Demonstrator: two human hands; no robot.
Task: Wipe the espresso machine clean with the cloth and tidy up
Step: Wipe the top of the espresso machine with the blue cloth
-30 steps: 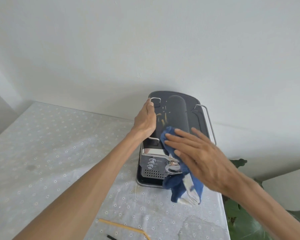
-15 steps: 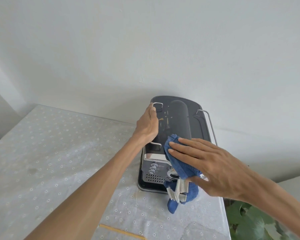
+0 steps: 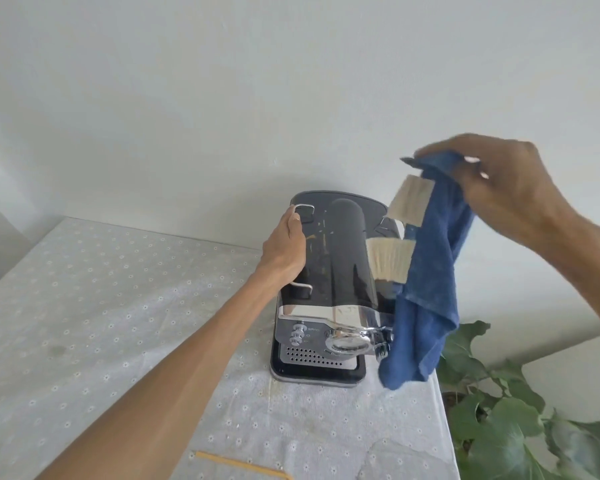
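Now we pinch the cloth (image 3: 430, 271) aloft in our right hand (image 3: 499, 188), up and right of the espresso machine (image 3: 340, 271), whose long axis runs away from us, while our left hand (image 3: 284, 251) grips its near-side rail (image 3: 302, 207).

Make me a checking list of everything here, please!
Surface: table under a pale dotted tablecloth, with a faint stain on its left part.
Job's things: espresso machine stands at the table's far right; blue cloth hangs in the air beside it.
Clutter: a yellow strip lies near the front edge.
Grips: left hand holds the machine's wire rail; right hand pinches the cloth's top.
Cables: nothing seen.
Surroundings: plain white wall; leafy plant to the right of the table.
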